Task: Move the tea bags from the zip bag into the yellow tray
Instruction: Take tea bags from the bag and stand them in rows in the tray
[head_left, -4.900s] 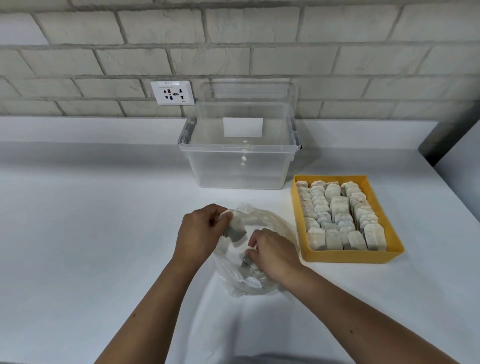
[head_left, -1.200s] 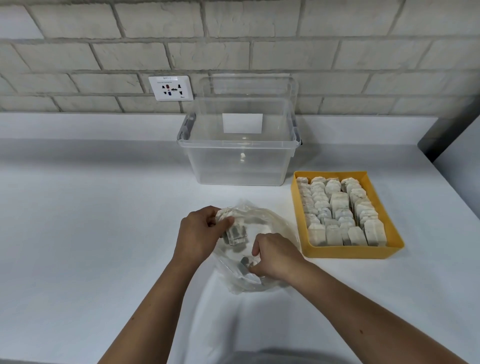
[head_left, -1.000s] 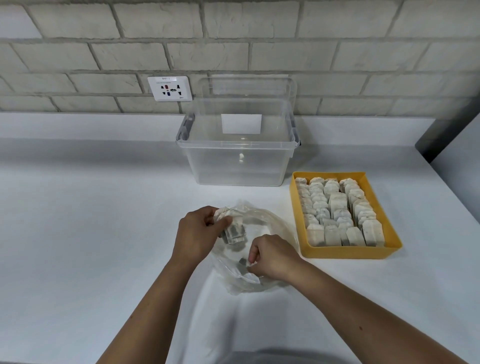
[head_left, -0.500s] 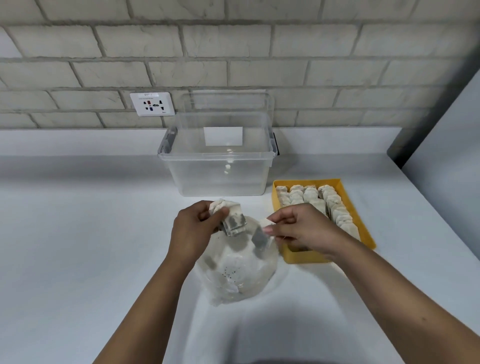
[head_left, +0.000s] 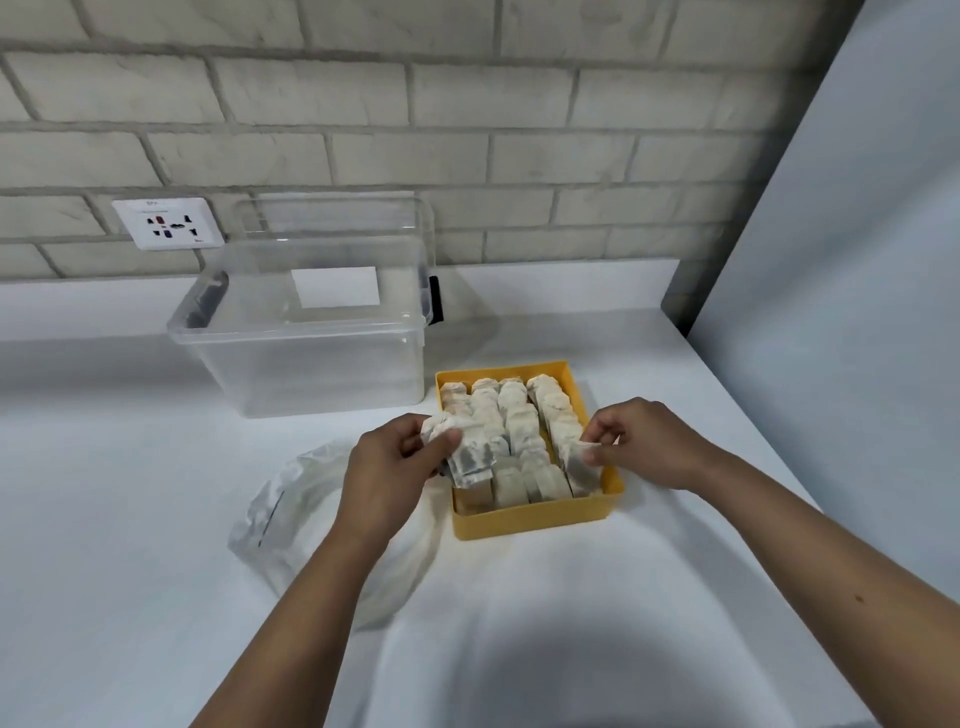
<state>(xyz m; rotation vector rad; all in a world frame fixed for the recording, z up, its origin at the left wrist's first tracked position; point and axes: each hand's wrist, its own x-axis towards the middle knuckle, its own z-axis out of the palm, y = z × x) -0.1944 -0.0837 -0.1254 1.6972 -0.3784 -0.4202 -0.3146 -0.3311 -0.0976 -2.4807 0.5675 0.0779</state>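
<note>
1. Left hand (head_left: 400, 467): thumb and curled fingers pinch a tea bag bunch (head_left: 470, 460) over the near-left corner of the yellow tray (head_left: 530, 519). Its long axis slants far-left to near-right, dark end nearest.
2. Right hand (head_left: 644, 447): fingertips pinch the top of a single tea bag (head_left: 581, 467), which stands roughly upright in the tray's near-right corner.
3. Tray contents: packed rows of bags running near to far.
4. Zip bag (head_left: 291, 499): lies flat, left of the tray.

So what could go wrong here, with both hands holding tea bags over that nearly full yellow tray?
The yellow tray looks packed, so pushing in the tea bag pinched by the right hand may crush or tip its neighbours. The left hand grips a bunch of tea bags over the tray's near left corner; one could slip out onto the counter.
</note>
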